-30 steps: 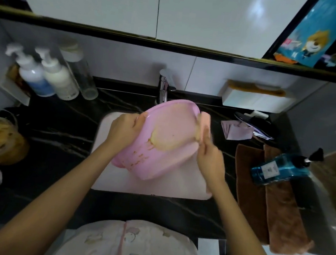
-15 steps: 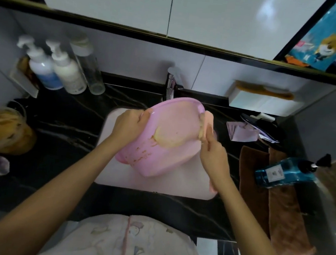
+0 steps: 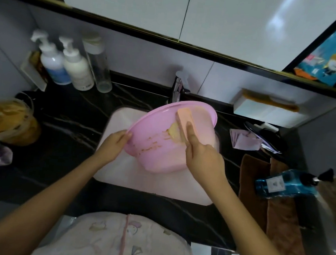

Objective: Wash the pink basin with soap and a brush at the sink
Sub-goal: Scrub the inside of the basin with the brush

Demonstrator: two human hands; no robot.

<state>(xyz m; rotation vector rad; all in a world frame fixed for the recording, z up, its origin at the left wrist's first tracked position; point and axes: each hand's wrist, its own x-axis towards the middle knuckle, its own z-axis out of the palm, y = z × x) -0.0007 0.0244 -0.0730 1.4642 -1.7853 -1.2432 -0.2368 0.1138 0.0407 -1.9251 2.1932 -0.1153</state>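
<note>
The pink basin (image 3: 158,134) is held tilted over the white sink (image 3: 157,185), its inside facing me, with yellowish smears across the bottom and wall. My left hand (image 3: 114,142) grips its left rim. My right hand (image 3: 201,158) holds a peach-pink brush (image 3: 185,123) pressed flat against the inside of the basin, index finger lying along its back. The tap (image 3: 177,89) stands just behind the basin.
Two white pump bottles (image 3: 66,64) and a clear bottle (image 3: 99,66) stand at back left. A blue soap bottle (image 3: 285,185) lies on brown towels (image 3: 278,218) at right. A white box (image 3: 268,113) with a comb is at back right, a plastic-wrapped jar (image 3: 6,120) far left.
My right hand has moved the brush from the basin's right rim into its inside. The basin has turned so its opening faces me more, with my left hand lower on the rim.
</note>
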